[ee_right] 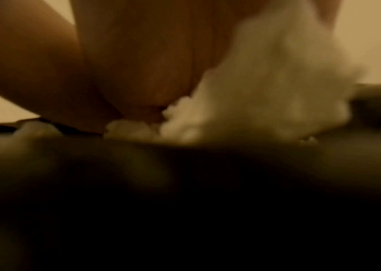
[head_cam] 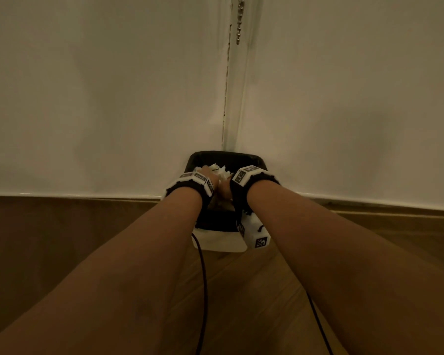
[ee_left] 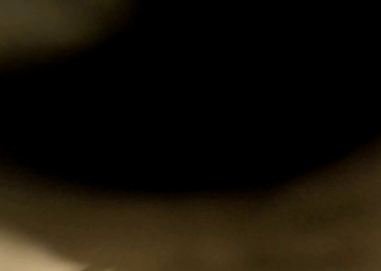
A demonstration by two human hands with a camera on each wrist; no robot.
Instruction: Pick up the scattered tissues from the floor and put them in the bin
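A white bin [head_cam: 219, 242] with a black liner [head_cam: 226, 156] stands on the floor against the wall. Both my hands are over its mouth. A wad of white tissues [head_cam: 220, 172] shows between and just beyond them. My left hand [head_cam: 207, 176] lies against the wad, its fingers hidden. My right hand [head_cam: 224, 192] is close beside it. In the right wrist view the tissues [ee_right: 266, 91] bulge out from under my right hand [ee_right: 152, 60], which grips them just above the dark liner [ee_right: 185, 183]. The left wrist view is dark and blurred.
The white wall [head_cam: 113, 98] rises right behind the bin, with a bead chain [head_cam: 240, 19] hanging at its seam. Wooden floor [head_cam: 241, 290] lies in front. Two dark cables [head_cam: 203, 278] run from my wrists back toward me.
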